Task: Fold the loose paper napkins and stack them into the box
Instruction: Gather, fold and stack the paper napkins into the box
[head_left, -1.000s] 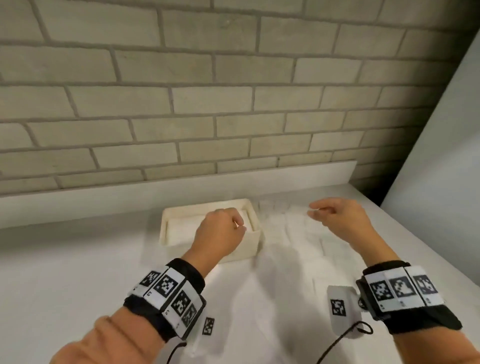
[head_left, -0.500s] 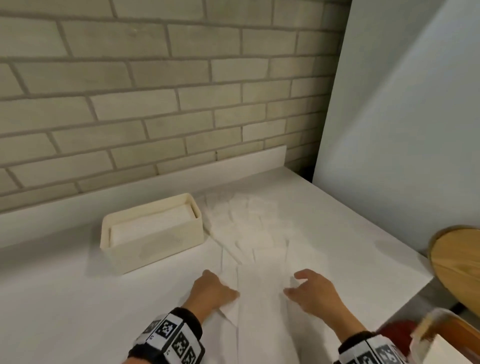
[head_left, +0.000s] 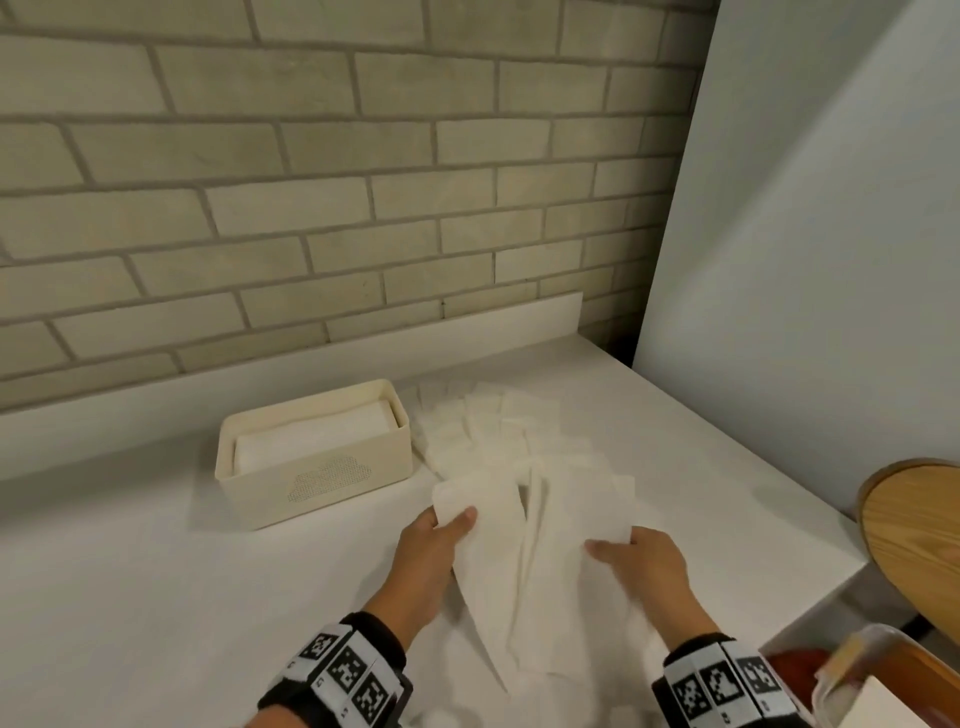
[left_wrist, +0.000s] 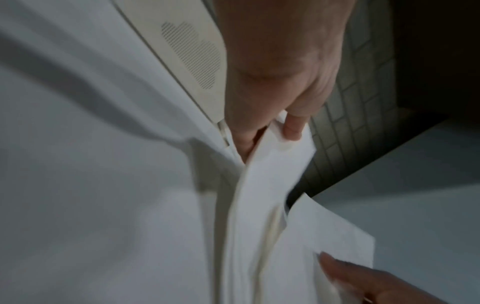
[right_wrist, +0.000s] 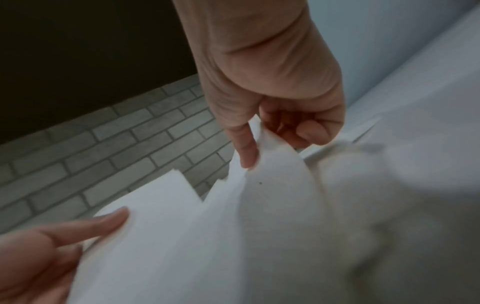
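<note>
Near edge of counter (head_left: 156, 597) | left hand (head_left: 431, 551) and right hand (head_left: 644, 566), lying flat on the pile half a second ago, now pinch far corners of one napkin (head_left: 498, 566), lifting it | fold begins | box (head_left: 311, 457) far left, part filled

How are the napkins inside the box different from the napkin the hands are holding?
The napkins in the box lie folded in a neat, flat stack; the held napkin is open, long and drooping. The boxed ones sit untouched inside the box, while the held one is pinched at its far corners by the left hand and right hand, lifted above the counter. Both are plain white paper.
</note>
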